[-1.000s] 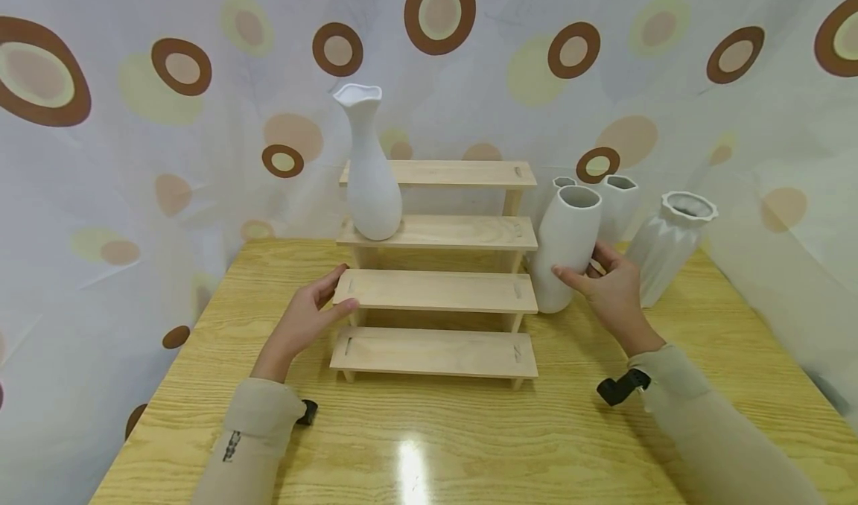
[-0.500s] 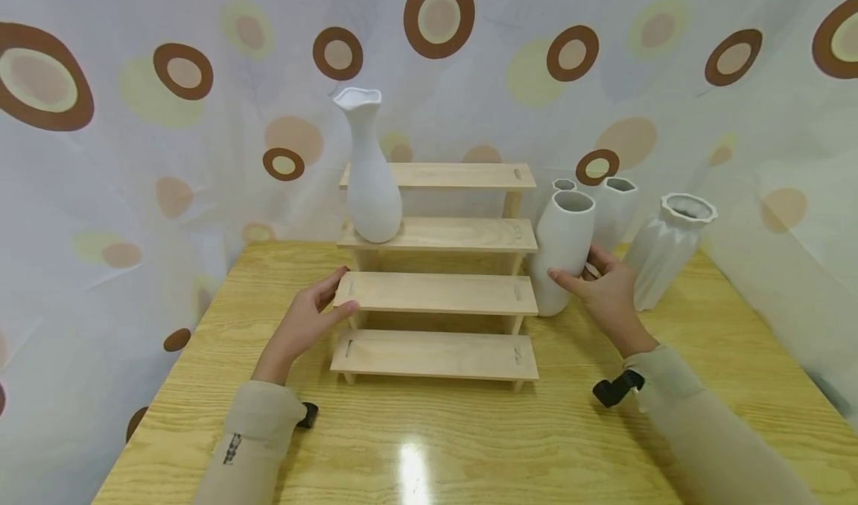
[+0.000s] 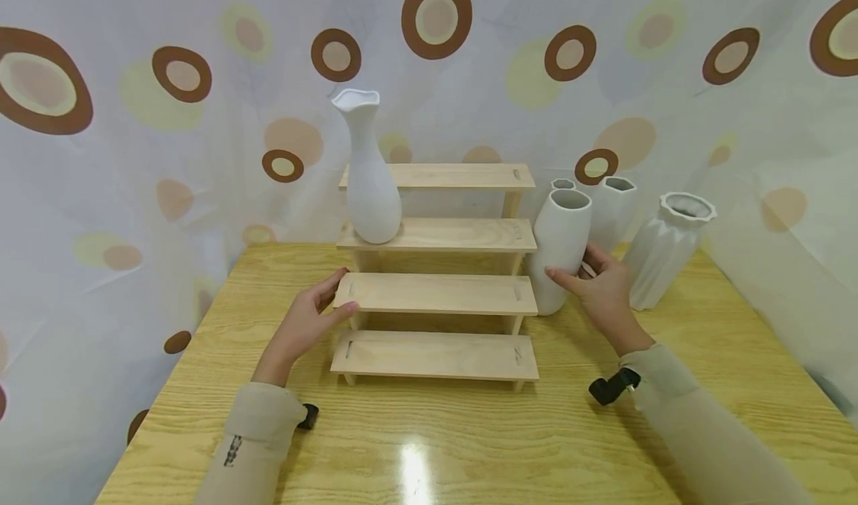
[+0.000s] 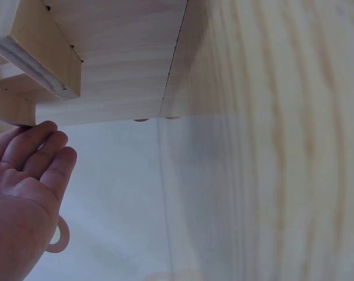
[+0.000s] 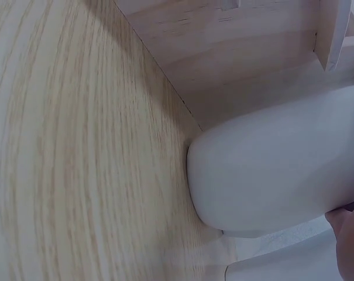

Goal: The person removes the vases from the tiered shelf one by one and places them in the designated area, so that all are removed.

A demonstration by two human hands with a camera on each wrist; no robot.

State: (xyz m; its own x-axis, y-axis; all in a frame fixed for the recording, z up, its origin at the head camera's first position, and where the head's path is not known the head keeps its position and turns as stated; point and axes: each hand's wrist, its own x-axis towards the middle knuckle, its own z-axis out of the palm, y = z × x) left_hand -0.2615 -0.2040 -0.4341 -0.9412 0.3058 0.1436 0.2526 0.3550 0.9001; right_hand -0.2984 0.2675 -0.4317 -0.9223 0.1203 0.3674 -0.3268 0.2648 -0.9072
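Observation:
A pale wooden four-step display stand (image 3: 436, 293) stands on the table. My left hand (image 3: 304, 326) holds the left end of its second step from the front, thumb at the front corner and fingers at the back. In the left wrist view its fingertips (image 4: 47, 125) meet the plank's edge. My right hand (image 3: 606, 289) grips a smooth white vase (image 3: 561, 244) upright beside the stand's right end, thumb in front and fingers behind. The vase's base (image 5: 206, 187) is right at the tabletop in the right wrist view. A tall narrow-necked white vase (image 3: 373, 185) stands on the third step's left end.
Behind the held vase are a white vase with an angular mouth (image 3: 617, 211) and another, mostly hidden, with a scalloped rim (image 3: 563, 183). A pleated white vase (image 3: 670, 248) stands to the right. A patterned cloth (image 3: 496, 103) hangs behind the wooden table (image 3: 509, 445).
My right hand has shifted slightly left with the vase, bringing it closer to the stand's right end. My left hand and the stand have stayed put.

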